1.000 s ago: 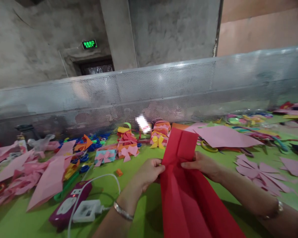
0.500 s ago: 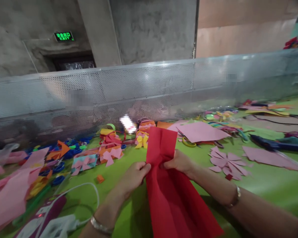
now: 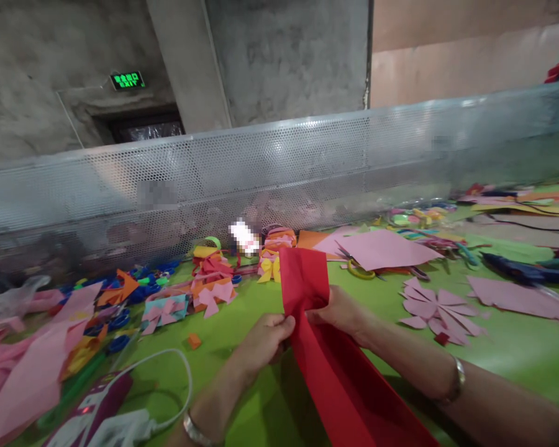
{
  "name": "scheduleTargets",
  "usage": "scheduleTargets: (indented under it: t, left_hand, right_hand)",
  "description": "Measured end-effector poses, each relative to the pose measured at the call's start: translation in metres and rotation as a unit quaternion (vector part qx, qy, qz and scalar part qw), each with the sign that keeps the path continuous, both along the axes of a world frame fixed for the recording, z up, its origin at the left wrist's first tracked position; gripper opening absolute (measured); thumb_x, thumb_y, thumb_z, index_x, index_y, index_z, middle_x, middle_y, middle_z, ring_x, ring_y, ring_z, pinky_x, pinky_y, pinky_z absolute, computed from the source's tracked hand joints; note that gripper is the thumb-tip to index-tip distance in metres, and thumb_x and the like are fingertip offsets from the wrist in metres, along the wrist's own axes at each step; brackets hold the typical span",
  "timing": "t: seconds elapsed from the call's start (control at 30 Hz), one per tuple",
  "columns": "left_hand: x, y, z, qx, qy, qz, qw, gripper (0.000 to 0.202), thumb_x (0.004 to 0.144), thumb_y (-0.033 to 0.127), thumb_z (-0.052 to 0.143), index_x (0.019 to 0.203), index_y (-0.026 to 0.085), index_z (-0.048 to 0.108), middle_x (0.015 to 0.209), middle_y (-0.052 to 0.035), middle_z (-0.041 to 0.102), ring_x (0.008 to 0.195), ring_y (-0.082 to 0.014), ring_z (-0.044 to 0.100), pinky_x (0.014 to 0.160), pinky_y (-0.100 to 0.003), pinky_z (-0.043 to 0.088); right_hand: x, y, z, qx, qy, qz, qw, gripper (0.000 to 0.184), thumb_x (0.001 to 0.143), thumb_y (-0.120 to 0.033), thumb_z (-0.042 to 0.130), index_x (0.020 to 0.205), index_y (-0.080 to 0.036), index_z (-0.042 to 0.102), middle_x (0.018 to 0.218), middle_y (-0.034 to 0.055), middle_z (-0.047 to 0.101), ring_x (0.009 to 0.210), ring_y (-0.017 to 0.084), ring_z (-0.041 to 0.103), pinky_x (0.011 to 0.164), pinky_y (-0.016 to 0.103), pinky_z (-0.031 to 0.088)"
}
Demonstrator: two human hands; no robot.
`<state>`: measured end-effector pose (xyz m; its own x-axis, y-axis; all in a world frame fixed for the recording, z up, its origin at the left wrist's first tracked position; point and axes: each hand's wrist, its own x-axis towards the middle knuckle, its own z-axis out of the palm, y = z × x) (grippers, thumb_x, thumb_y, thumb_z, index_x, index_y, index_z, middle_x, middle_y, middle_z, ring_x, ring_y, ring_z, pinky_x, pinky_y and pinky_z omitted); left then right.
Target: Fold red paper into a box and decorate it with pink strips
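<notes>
A long sheet of red paper point(image 3: 349, 385) stands up before me, creased lengthwise and pinched in near its upper part. My left hand point(image 3: 268, 340) grips its left edge, thumb on the near face and fingers curled behind. On the other side my right hand point(image 3: 342, 313) is closed on the paper at the same height, with the thumb pressing into the crease. The fingers behind the sheet are partly hidden. Beyond the paper's top lies a yellow paper bow point(image 3: 270, 268).
A purple power strip point(image 3: 100, 403) with a white plug and cable lies front left. Pink paper point(image 3: 391, 249), scissors point(image 3: 359, 269), cut pink petals point(image 3: 440, 308) and a dark blue glue gun point(image 3: 517, 268) are to the right. A perforated metal panel point(image 3: 279, 167) stands along the back.
The red paper's lower part has swung to the right and looks more folded together. Both hands are slightly lower in view, still gripping it. The whole view has shifted a little.
</notes>
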<state>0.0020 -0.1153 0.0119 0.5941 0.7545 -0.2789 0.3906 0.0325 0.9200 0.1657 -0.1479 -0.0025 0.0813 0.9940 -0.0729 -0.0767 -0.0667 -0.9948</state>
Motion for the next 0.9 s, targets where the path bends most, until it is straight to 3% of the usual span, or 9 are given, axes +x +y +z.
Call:
scheduleTargets:
  t: [0.23, 0.37, 0.43, 0.53, 0.7, 0.8, 0.9]
  left_hand:
    - [-0.003, -0.004, 0.008, 0.032, 0.010, -0.032, 0.999, 0.023, 0.067, 0.033, 0.046, 0.053, 0.021, 0.031, 0.047, 0.0090, 0.028, 0.043, -0.0058, 0.021, 0.044, -0.024, 0.014]
    - [-0.004, -0.005, 0.007, 0.056, 0.028, -0.033, 0.997, 0.016, 0.067, 0.026, 0.047, 0.055, 0.019, 0.039, 0.049, 0.0084, 0.032, 0.044, -0.0057, 0.026, 0.044, -0.023, 0.016]
    - [-0.002, -0.004, 0.007, 0.061, 0.017, -0.027, 0.998, 0.004, 0.067, 0.022, 0.047, 0.064, 0.019, 0.047, 0.051, 0.0084, 0.036, 0.043, -0.0056, 0.028, 0.042, -0.022, 0.018]
    - [0.000, -0.003, 0.006, 0.054, 0.014, 0.000, 0.998, 0.020, 0.062, 0.014, 0.043, 0.079, 0.019, 0.053, 0.054, 0.0080, 0.042, 0.039, -0.0063, 0.035, 0.037, -0.020, 0.023]
    - [0.002, 0.003, 0.002, 0.072, 0.030, 0.039, 0.996, 0.034, 0.058, 0.010, 0.041, 0.085, 0.017, 0.060, 0.063, 0.0039, 0.056, 0.042, -0.0072, 0.044, 0.037, -0.020, 0.034]
    - [0.000, 0.006, -0.001, 0.136, 0.012, 0.068, 0.988, 0.033, 0.064, 0.012, 0.042, 0.088, 0.017, 0.064, 0.067, 0.0020, 0.061, 0.046, -0.0088, 0.048, 0.042, -0.021, 0.038]
    - [-0.001, 0.008, -0.001, 0.231, -0.014, 0.103, 0.967, 0.026, 0.069, 0.016, 0.046, 0.086, 0.016, 0.066, 0.074, -0.0022, 0.067, 0.065, -0.0139, 0.060, 0.060, -0.024, 0.046]
  right_hand:
    - [0.000, -0.002, 0.004, -0.006, -0.029, 0.009, 1.000, 0.016, 0.052, -0.014, 0.064, 0.068, -0.016, 0.064, 0.057, -0.0033, 0.065, 0.051, 0.014, 0.058, 0.050, 0.024, 0.046]
    - [0.001, -0.002, 0.002, -0.007, -0.024, 0.010, 1.000, 0.020, 0.051, -0.013, 0.063, 0.071, -0.016, 0.066, 0.059, -0.0026, 0.067, 0.053, 0.015, 0.059, 0.051, 0.025, 0.047]
    - [0.000, -0.002, 0.001, 0.000, -0.008, 0.018, 1.000, 0.022, 0.051, -0.012, 0.064, 0.073, -0.016, 0.067, 0.062, -0.0014, 0.069, 0.055, 0.017, 0.061, 0.054, 0.028, 0.049]
    - [0.000, -0.001, -0.002, 0.016, 0.039, 0.038, 0.998, 0.027, 0.051, -0.013, 0.066, 0.078, -0.016, 0.068, 0.069, 0.0011, 0.071, 0.062, 0.021, 0.064, 0.060, 0.032, 0.051]
    - [0.010, 0.000, -0.001, 0.019, 0.109, 0.053, 0.992, 0.033, 0.049, -0.017, 0.074, 0.081, -0.014, 0.069, 0.080, 0.0054, 0.073, 0.072, 0.023, 0.066, 0.073, 0.038, 0.050]
    - [0.014, -0.002, 0.002, 0.011, 0.127, 0.056, 0.990, 0.036, 0.046, -0.018, 0.077, 0.081, -0.014, 0.069, 0.081, 0.0055, 0.072, 0.073, 0.023, 0.066, 0.077, 0.039, 0.049]
    - [0.014, -0.004, 0.004, 0.007, 0.113, 0.053, 0.992, 0.039, 0.044, -0.015, 0.078, 0.082, -0.014, 0.068, 0.080, 0.0055, 0.072, 0.074, 0.023, 0.066, 0.077, 0.039, 0.049]
